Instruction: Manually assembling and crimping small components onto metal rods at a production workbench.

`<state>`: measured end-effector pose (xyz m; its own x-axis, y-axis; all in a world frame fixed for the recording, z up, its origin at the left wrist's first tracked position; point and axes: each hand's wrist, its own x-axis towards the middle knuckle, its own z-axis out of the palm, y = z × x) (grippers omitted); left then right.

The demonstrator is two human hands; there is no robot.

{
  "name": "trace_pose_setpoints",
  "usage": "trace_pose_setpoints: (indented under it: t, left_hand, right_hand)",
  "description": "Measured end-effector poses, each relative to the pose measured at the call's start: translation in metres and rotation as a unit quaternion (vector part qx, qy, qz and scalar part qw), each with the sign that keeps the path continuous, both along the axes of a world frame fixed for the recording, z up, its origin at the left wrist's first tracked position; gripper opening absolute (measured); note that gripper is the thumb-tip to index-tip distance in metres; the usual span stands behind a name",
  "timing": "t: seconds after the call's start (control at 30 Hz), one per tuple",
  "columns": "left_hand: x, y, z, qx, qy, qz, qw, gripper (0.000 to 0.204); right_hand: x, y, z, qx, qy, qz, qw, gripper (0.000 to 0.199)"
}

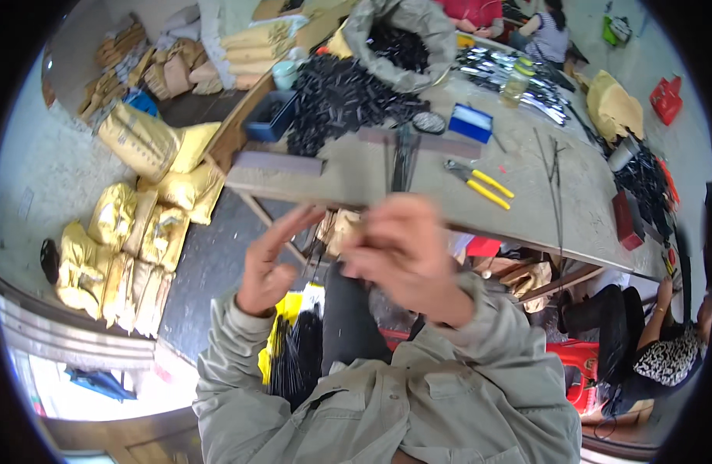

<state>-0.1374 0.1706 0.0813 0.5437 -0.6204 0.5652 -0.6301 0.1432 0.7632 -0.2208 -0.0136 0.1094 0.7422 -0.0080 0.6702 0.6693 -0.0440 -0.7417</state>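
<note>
My left hand [269, 259] is raised in front of the table's near edge, fingers stretched out and thumb apart, with nothing seen in it. Beside it on the right, my right hand [410, 255] is smeared by motion. Its fingers are curled together in a pinch, and whatever they hold cannot be made out. Just beyond the right hand, a bundle of thin black strips [403, 166] lies on the tabletop. Wire pliers with yellow handles [489, 188] rest to its right. A blue box with white contents [470, 122] and a small round dish [428, 122] sit farther back.
Black pieces [336, 97] are heaped on the table [332, 174], by a grey sack [363, 39] and a dark blue bin [269, 116]. Yellow sacks [139, 139] line the left floor. Black strips [294, 348] hang beside my leg. Another person [665, 359] sits at right.
</note>
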Motion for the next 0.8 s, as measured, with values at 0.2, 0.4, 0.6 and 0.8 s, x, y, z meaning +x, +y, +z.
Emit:
trace_pose_setpoints:
  t: [0.2,0.4,0.6,0.8]
  left_hand:
    - [-0.033,0.077,0.004,-0.146,0.132,0.3,0.933,0.03]
    - [-0.004,0.207,-0.122,0.288,0.074,0.463,0.835,0.018]
    - [-0.029,0.194,-0.44,0.443,0.262,0.316,0.797,0.029]
    - [0.106,0.08,-0.501,0.55,0.233,0.278,0.752,0.028]
  right_hand:
    - [0.053,0.14,-0.045,-0.185,0.043,0.123,0.974,0.035]
    - [0.047,0.15,-0.15,-0.331,0.061,0.194,0.921,0.031]
    - [-0.003,0.013,-0.239,-0.48,0.248,0.234,0.808,0.029]
    - [-0.018,-0.034,-0.21,-0.45,0.403,0.135,0.785,0.031]
